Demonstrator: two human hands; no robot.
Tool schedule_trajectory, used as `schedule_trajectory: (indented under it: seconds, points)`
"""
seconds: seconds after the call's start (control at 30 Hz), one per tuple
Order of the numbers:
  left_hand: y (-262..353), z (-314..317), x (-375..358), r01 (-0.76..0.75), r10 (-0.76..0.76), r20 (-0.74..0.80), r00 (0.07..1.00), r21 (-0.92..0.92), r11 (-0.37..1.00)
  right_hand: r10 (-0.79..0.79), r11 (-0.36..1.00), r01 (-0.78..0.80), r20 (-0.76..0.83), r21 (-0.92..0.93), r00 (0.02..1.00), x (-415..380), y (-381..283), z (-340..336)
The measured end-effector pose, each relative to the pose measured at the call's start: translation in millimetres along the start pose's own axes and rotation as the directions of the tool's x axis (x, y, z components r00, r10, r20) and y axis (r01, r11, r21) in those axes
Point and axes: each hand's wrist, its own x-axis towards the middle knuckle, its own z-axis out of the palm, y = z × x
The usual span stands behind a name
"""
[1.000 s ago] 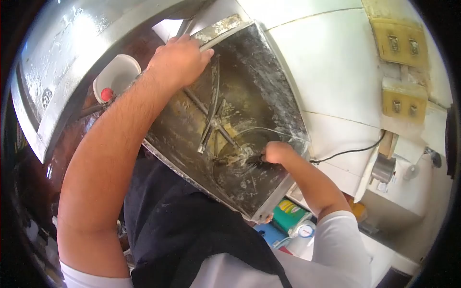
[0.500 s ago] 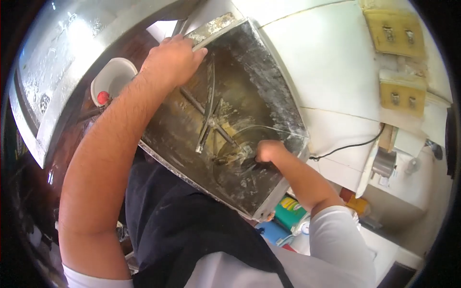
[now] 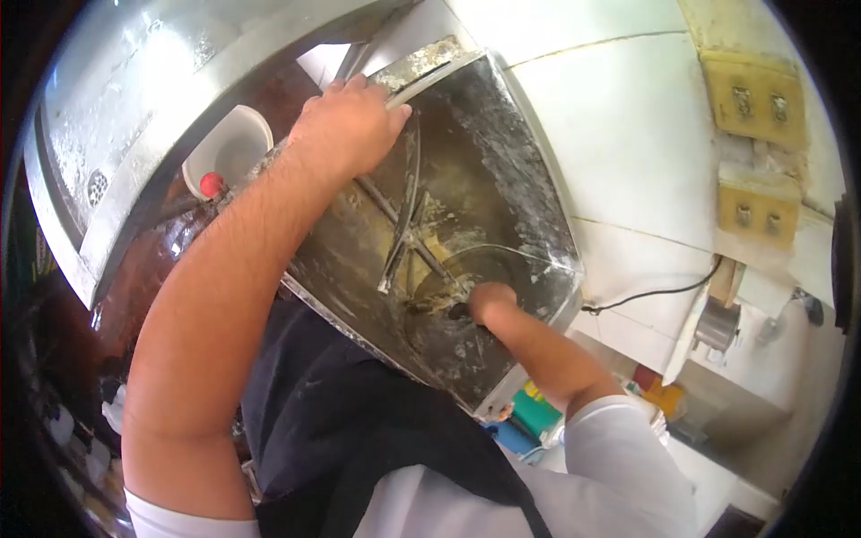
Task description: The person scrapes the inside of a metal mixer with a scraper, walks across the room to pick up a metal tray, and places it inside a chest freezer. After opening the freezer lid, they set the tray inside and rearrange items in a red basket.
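A deep metal tub [image 3: 529,161] with whitish residue on its walls stands in front of me. Inside it, a metal mixing shaft with crossed bars [image 3: 411,238] sits over a wet, yellowish bottom. My left hand [image 3: 354,121] is wrapped over the tub's top left rim, its fingers closed on the edge. Down inside the tub, near its right end, my right hand [image 3: 493,303] is bent into a fist by the bottom, close to a small dark thing. Its fingers are mostly hidden, and I cannot make out what they hold.
A white container [image 3: 233,143] and a red ball-shaped knob [image 3: 212,185] are at the left, below a metal counter [image 3: 148,99]. Yellowed outlets [image 3: 758,103] and a black cable [image 3: 655,296] are on the tiled wall. A green package [image 3: 536,412] lies beyond the tub.
My right hand has shifted slightly left and down relative to the tub. The whole view has shifted a little, and my left hand remains on the rim.
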Motion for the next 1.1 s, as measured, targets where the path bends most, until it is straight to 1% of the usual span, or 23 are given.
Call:
schedule_trajectory:
  seconds: [0.03,0.1,0.13,0.2,0.23,0.3,0.33,0.4,0.43,0.47,0.5,0.53,0.6,0.73,0.8,0.87,0.93,1.0,1.03,1.1]
  points:
    - [0,2,0,-0.012,0.012,-0.002,1.0,-0.006,1.0,0.012,1.0,-0.012,0.0,0.006,1.0,-4,-2,2]
    - [-3,8,2,-0.022,0.022,-0.063,0.998,-0.006,1.0,0.088,0.992,-0.086,-0.013,0.095,0.996,-9,-8,1]
    - [-2,8,2,-0.026,0.025,-0.073,0.997,-0.012,1.0,0.098,0.991,-0.096,-0.019,0.093,0.995,-8,-14,7]
    - [-2,6,1,-0.014,0.012,-0.065,0.998,-0.021,1.0,0.037,0.996,-0.032,-0.051,0.085,0.998,-4,-26,32]
    - [-1,4,-1,-0.011,0.009,-0.074,0.997,-0.028,1.0,0.043,0.996,-0.039,-0.056,0.077,0.997,-7,-28,41]
    - [0,-1,-2,-0.006,0.005,-0.035,0.999,-0.029,1.0,0.074,0.992,-0.068,-0.051,0.105,0.996,-12,-33,54]
    - [-1,-1,-1,-0.006,0.004,-0.04,0.999,-0.03,1.0,0.075,0.992,-0.069,-0.055,0.103,0.996,-23,-33,51]
    - [-3,3,0,-0.019,0.018,-0.02,1.0,-0.025,1.0,-0.01,0.995,0.023,-0.134,0.094,0.991,-53,-22,47]
    - [-3,3,-1,-0.02,0.02,-0.009,1.0,-0.032,0.999,-0.008,0.995,0.02,-0.121,0.095,0.993,-64,-14,41]
    - [-2,2,-1,-0.014,0.014,-0.001,1.0,-0.03,0.999,-0.034,0.998,0.04,-0.111,0.057,0.993,-71,-3,29]
    - [-1,2,1,-0.008,0.008,0.001,1.0,-0.024,1.0,-0.061,0.998,0.064,-0.108,0.018,0.992,-71,6,19]
    - [-1,2,1,-0.004,0.004,-0.007,1.0,-0.008,1.0,-0.063,0.998,0.066,-0.107,0.025,0.992,-67,14,13]
    - [-2,2,0,-0.009,0.009,-0.008,1.0,-0.006,1.0,0.015,0.999,-0.004,-0.221,0.048,0.975,-61,22,8]
    - [-2,0,-1,-0.012,0.013,0.01,1.0,-0.022,1.0,-0.04,0.998,0.048,-0.215,0.031,0.976,-36,25,32]
    - [-2,1,0,-0.004,0.005,0.02,1.0,-0.008,1.0,-0.061,0.997,0.071,-0.239,0.034,0.969,-31,23,35]
    - [-1,2,1,-0.003,0.003,0.022,1.0,0.007,1.0,-0.076,0.997,0.081,-0.214,0.017,0.974,-33,25,30]
    - [-1,4,0,-0.013,0.014,-0.042,0.999,0.021,1.0,-0.088,0.996,0.089,-0.19,-0.004,0.978,-41,26,15]
    - [-1,1,-1,-0.028,0.029,-0.027,0.999,0.028,0.999,-0.057,0.997,0.062,-0.105,0.047,0.993,-49,22,0]
    - [0,0,-2,-0.042,0.043,-0.011,0.999,0.033,0.999,-0.056,0.997,0.061,-0.106,0.049,0.993,-52,19,-4]
    - [0,1,-1,-0.025,0.025,-0.015,1.0,0.01,1.0,-0.031,0.998,0.032,-0.015,0.062,0.999,-54,10,-12]
